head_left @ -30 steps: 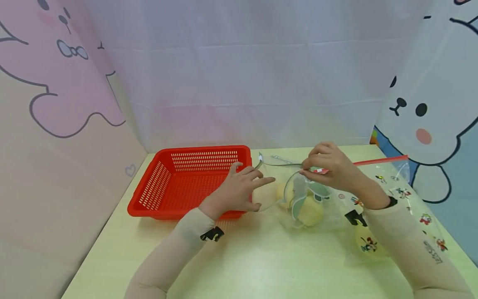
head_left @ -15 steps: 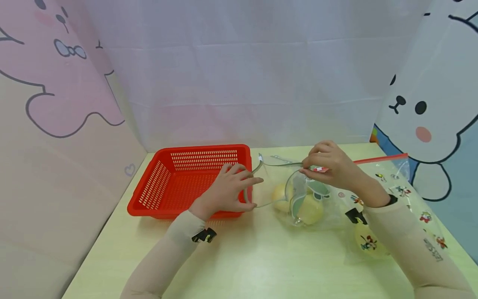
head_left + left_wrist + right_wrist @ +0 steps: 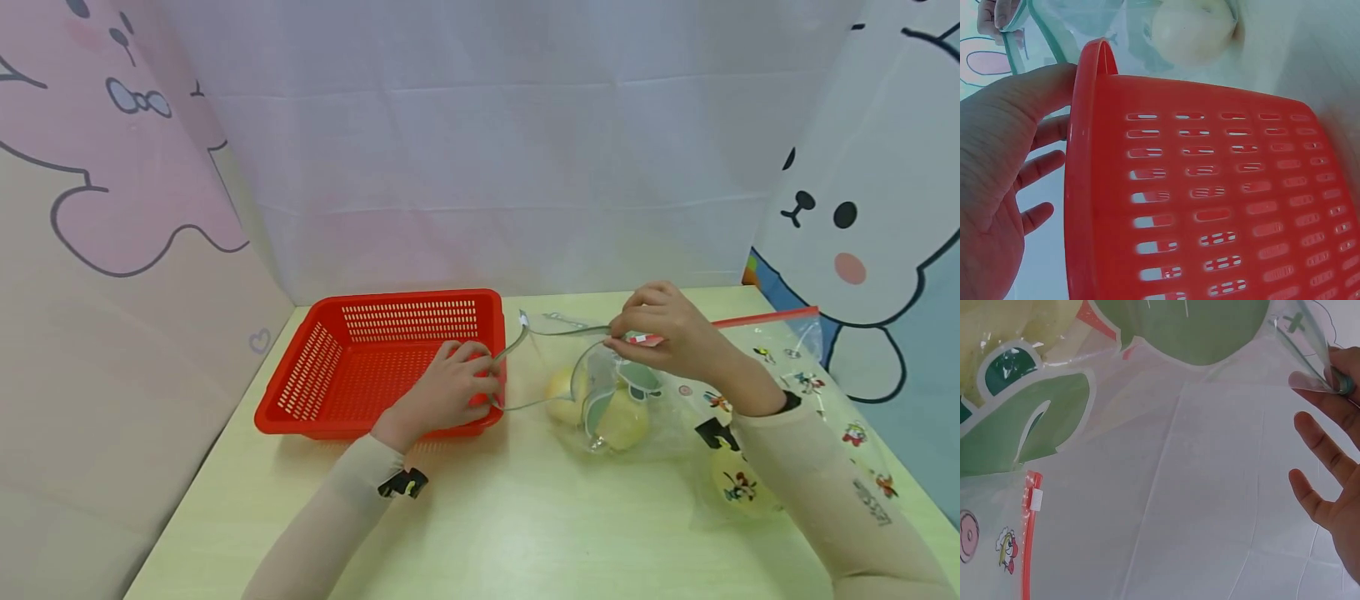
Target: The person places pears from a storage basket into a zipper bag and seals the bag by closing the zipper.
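Note:
A clear zip bag (image 3: 536, 367) with green leaf-like prints has its mouth spread toward the basket. Two pale yellow, round, fruit-like things (image 3: 622, 419) are inside it. My right hand (image 3: 667, 337) pinches the edge of its mouth between thumb and forefinger, the other fingers apart in the right wrist view. My left hand (image 3: 447, 392) is above the right side of the red basket (image 3: 330, 310), fingers bent, tips at the mouth's left end. In the left wrist view its thumb and forefinger pass behind the basket's rim (image 3: 1082, 181), so I cannot tell whether they pinch the bag.
A second clear bag (image 3: 825, 400) with a red zip and cartoon prints lies at the right, partly under my right forearm. Another pale yellow round thing (image 3: 738, 479) is inside it. Printed curtains (image 3: 480, 167) close off the back and sides of the pale table (image 3: 480, 533).
My left hand has moved left from over the bag to the basket's right rim, its spread fingers bending in. The bag's mouth reaches further left. My right hand stays where it was.

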A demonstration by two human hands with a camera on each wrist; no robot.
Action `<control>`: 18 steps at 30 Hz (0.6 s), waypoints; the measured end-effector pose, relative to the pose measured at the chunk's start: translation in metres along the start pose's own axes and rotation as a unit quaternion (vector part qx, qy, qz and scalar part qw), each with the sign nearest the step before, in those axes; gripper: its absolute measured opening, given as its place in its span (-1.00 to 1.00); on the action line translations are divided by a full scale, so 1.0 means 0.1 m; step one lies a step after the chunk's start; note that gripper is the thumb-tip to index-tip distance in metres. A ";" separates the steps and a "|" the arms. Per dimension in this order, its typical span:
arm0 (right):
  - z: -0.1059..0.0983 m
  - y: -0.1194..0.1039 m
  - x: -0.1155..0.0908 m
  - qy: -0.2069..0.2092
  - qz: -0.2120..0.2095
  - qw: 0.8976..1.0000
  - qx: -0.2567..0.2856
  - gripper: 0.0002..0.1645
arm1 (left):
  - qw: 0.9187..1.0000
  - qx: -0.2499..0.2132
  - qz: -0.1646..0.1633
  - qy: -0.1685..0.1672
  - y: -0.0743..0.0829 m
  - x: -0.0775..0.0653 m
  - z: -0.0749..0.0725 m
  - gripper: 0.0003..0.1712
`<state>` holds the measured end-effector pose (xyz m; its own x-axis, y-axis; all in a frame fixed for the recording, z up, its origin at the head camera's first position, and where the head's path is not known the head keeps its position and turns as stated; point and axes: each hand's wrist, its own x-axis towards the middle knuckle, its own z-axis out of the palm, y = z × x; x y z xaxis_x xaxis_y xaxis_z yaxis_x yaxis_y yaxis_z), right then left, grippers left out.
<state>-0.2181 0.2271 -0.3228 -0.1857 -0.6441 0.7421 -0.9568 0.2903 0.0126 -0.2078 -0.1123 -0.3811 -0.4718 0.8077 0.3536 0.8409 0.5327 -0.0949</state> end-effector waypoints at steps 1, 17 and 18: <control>0.00 0.00 0.00 0.000 -0.001 1.000 0.001 -0.53 | 1.000 0.004 0.002 0.005 0.00 0.00 0.00 -0.91; -0.06 0.00 0.01 -0.003 -0.020 1.000 -0.002 -0.57 | 1.000 0.021 0.004 -0.006 -0.02 0.02 -0.07 -0.80; -0.08 0.01 0.01 -0.007 -0.020 1.000 -0.008 -0.57 | 1.000 0.023 0.005 -0.004 -0.03 0.02 -0.08 -0.80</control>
<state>-0.2175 0.2322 -0.3167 -0.1510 -0.6646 0.7318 -0.9600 0.2753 0.0519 -0.2093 -0.1139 -0.3725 -0.4664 0.8145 0.3450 0.8323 0.5362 -0.1407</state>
